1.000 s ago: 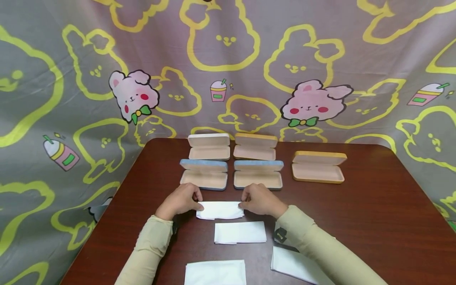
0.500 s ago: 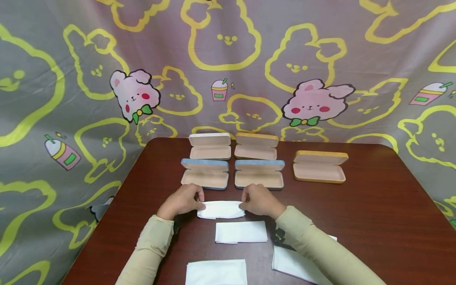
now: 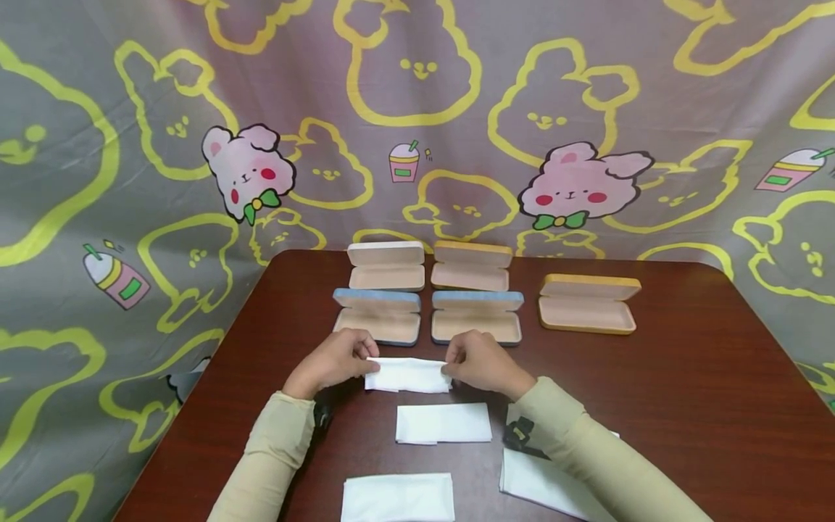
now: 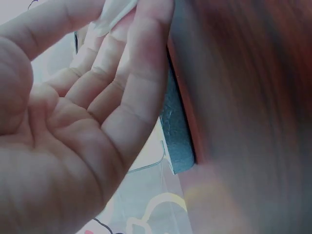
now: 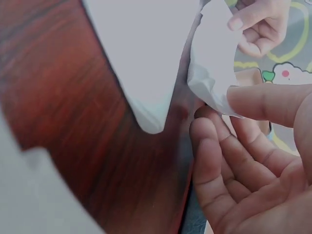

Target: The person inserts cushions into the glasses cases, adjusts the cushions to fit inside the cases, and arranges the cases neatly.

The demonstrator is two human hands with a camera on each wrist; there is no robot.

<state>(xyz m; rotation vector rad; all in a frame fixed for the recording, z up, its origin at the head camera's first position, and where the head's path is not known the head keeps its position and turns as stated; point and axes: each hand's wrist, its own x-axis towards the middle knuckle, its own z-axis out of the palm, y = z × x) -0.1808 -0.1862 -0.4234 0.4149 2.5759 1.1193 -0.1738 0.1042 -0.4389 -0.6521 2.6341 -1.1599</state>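
Between both hands stretches a folded white cloth [image 3: 408, 375], its long sides running left to right. My left hand [image 3: 333, 361] pinches its left end between thumb and fingers, and my right hand [image 3: 488, 365] pinches the right end. In the right wrist view the cloth [image 5: 210, 58] curves up off the table, with the right thumb lying on its near end. Only a small corner of the cloth [image 4: 114, 14] shows in the left wrist view. Just beyond the hands stand two opened blue glasses cases [image 3: 378, 325], [image 3: 477, 327] with beige linings.
Behind them stand an opened white glasses case [image 3: 387, 277] and a yellow one [image 3: 470, 278]. Another yellow case [image 3: 587, 314] is off to the right. Nearer me lie more folded white cloths [image 3: 443, 423], [image 3: 398, 498], [image 3: 544, 484], the last partly under my right sleeve.
Both hands have shifted slightly away from me with the cloth. Its far edge has risen and its face now looks flatter and straighter. The cases and other cloths stay put.
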